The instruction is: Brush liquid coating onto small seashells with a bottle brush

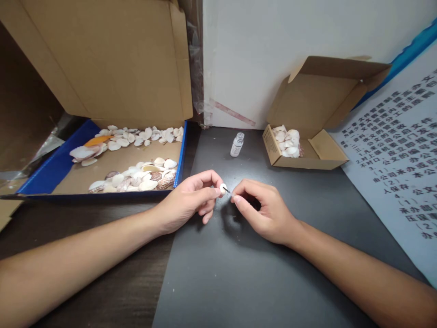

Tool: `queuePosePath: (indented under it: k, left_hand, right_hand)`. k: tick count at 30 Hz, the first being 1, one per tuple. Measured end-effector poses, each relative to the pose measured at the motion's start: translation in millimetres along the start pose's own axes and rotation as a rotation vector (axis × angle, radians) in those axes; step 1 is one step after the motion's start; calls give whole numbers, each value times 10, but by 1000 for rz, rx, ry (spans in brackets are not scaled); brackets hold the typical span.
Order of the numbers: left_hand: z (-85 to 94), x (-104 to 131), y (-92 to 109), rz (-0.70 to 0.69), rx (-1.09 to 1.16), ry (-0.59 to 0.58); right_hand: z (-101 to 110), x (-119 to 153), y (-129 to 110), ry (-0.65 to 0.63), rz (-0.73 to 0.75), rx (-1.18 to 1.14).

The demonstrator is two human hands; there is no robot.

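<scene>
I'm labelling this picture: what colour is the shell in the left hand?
The shell in the left hand is white, best seen in the head view.

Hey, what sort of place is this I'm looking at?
Likely a tabletop workspace, perhaps for small crafts: a large open box holds many seashells, a smaller cardboard box holds more, and a small uncapped bottle stands on a dark mat.

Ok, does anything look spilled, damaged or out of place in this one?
Nothing looks clearly damaged or spilled. Slightly odd: the small bottle stands uncapped, its mouth open, and a few pale specks dot the dark mat, standing out against its plain surface.
</scene>
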State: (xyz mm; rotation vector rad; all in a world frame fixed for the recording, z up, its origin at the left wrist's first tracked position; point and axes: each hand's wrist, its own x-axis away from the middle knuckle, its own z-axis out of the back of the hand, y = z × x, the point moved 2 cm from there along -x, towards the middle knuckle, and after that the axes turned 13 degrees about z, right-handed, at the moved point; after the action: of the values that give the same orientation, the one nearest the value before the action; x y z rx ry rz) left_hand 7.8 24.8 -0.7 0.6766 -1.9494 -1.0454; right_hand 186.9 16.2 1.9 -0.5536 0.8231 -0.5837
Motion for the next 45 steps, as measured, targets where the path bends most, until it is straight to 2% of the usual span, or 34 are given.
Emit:
queuePosePath:
  k: [25, 29, 35, 45]
  left_hand:
    - [10, -8, -18, -18, -4, -8]
    - [16, -15, -18, -21, -15, -14]
    - [17, -16, -20, -4, -20, -14]
    - [28, -20, -24, -3, -33, -23]
  right_hand:
    - [1, 1, 8, 32, -30, 13]
    - [-5, -5, 1, 2, 16, -4]
    - [-3, -4, 7, 9, -36, 2]
    - [-1, -5, 7, -15, -23, -22]
